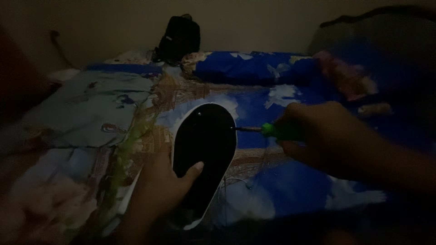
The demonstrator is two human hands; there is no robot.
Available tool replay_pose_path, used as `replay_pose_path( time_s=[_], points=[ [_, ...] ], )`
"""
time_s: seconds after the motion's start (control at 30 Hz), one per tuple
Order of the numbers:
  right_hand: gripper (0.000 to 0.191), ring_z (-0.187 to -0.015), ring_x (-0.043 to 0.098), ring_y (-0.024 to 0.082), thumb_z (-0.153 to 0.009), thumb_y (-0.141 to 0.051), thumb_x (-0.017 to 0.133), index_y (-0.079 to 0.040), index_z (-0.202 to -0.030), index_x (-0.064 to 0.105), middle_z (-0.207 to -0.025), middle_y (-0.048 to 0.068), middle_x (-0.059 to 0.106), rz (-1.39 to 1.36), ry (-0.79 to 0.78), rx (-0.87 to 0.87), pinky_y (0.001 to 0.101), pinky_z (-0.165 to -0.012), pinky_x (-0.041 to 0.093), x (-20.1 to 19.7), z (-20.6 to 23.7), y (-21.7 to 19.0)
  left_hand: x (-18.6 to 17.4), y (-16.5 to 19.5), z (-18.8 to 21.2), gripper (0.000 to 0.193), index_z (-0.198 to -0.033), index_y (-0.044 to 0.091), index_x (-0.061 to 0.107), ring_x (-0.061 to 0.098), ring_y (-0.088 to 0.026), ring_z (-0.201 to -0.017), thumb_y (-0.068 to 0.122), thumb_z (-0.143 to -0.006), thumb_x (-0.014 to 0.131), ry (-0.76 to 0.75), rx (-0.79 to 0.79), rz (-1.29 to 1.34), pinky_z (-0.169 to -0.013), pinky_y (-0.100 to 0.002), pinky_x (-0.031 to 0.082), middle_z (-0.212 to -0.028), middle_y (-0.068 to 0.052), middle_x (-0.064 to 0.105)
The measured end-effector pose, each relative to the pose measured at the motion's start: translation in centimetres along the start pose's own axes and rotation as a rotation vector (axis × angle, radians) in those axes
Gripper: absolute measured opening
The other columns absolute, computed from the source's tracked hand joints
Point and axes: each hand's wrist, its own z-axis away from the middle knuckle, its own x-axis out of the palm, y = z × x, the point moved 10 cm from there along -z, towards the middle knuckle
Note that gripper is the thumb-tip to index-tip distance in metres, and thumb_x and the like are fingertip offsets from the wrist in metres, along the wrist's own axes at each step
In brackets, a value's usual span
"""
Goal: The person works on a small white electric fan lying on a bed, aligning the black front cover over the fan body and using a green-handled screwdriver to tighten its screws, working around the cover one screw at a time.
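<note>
A black oval plate with a white rim point(205, 136) stands tilted on a bed, its flat dark face towards me. My left hand point(159, 188) grips its lower left edge, the thumb pressed on the black face. My right hand point(318, 134) is closed around a green-handled screwdriver point(272, 130). The thin metal shaft points left and its tip touches the plate's right rim. The scene is dim.
A patterned blue, white and brown bedsheet point(281, 181) covers the bed. A rolled blue blanket point(254, 67) lies at the back, with a black backpack point(179, 38) against the wall. Pale green trim point(129, 145) runs left of the plate.
</note>
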Motion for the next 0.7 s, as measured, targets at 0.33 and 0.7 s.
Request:
replay_pose_path(
  time_s=[0.33,0.7],
  points=[
    [0.042,-0.105,0.076,0.02,-0.087,-0.028,0.081,-0.017,-0.124,0.063,-0.113,0.007,0.076,-0.067,-0.16,0.255,0.0355,-0.088,0.064,0.6,0.7,1.3,-1.1,7.9,-8.2,0.095,-0.132,0.003,0.063,0.078,-0.035,-0.091,0.073,-0.069,0.076,-0.182,0.139,-0.176,-0.078,-0.047,0.064,-0.107,-0.023,0.075],
    [0.041,-0.092,0.074,0.021,-0.097,-0.034,0.069,-0.016,-0.132,0.058,-0.107,0.008,0.074,0.06,-0.335,0.285,0.0346,-0.08,0.061,0.7,2.0,1.9,3.5,11.7,-11.3,0.065,-0.114,0.003,0.077,0.077,-0.032,-0.096,0.056,-0.078,0.082,-0.246,0.209,-0.901,-0.087,-0.043,0.061,-0.108,-0.018,0.077]
  ],
)
